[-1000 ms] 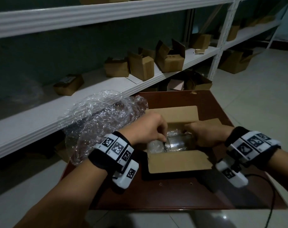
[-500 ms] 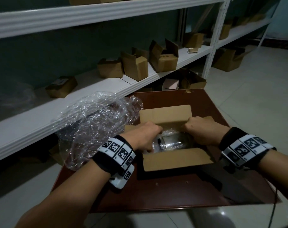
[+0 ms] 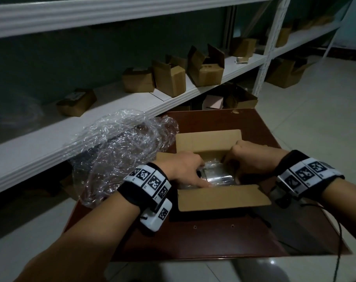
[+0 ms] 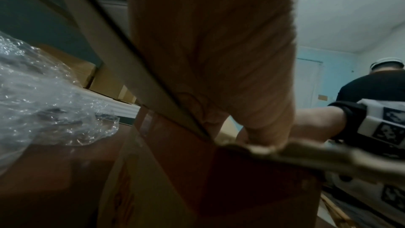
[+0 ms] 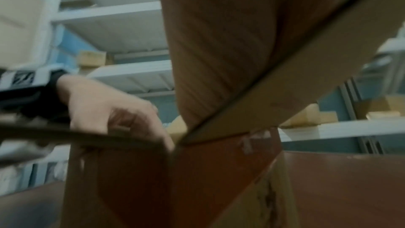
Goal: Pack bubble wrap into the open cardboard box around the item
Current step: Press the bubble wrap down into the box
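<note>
An open cardboard box (image 3: 224,197) stands on a dark red-brown table (image 3: 213,241), all its flaps up or spread. Inside lies a shiny item (image 3: 217,178) with clear bubble wrap (image 3: 213,164) over it. My left hand (image 3: 183,169) reaches in from the left, fingers curled down onto the wrap and thumb lying along the item. My right hand (image 3: 248,159) reaches in at the far right corner with bent knuckles; its fingertips are hidden in the box. The right wrist view shows the left hand (image 5: 109,110) curled over a flap.
A big loose heap of bubble wrap (image 3: 120,151) lies on the table's left part, beside the box. Behind runs a white shelf (image 3: 51,139) with several small cardboard boxes (image 3: 169,78). More boxes stand under it. Tiled floor surrounds the table.
Both hands have sunk deeper into the box. The right hand has shifted toward the far right corner; the left hand now lies lower over the item.
</note>
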Motion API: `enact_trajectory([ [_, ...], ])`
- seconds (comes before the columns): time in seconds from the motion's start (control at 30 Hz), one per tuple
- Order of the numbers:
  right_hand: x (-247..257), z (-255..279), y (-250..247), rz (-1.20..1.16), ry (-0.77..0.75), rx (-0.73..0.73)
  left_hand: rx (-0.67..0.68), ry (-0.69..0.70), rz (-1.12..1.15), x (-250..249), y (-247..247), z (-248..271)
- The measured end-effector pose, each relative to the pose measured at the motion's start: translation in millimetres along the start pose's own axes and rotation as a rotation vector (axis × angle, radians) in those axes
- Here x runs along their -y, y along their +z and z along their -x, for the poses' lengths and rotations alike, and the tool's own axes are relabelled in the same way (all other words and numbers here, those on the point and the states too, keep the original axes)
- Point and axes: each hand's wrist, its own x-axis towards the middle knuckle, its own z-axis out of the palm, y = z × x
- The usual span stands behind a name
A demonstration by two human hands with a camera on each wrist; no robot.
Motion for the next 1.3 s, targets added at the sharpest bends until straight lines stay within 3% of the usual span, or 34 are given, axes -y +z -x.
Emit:
enact_trajectory([
  [0.2, 12, 5, 4, 0.105, 0.035, 0.026, -0.010, -0.032, -0.084, -4, 10, -8],
  [0.5, 22, 8, 10, 0.239, -0.008, -0.047, 0.057, -0.006, -0.116, -2, 6, -5],
  [0.77, 16, 4, 12, 0.197, -0.035, -0.047, 0.007, 0.010, -0.159, -2, 9, -1],
  [1.0, 6, -2, 18, 0.189, -0.082, -0.083, 0.288, 0.034, 0.185, 9, -15, 11],
  [1.3, 13, 5, 13, 0.181, -0.129, -0.069, 0.069, 0.043, -0.251, -9, 4, 11],
])
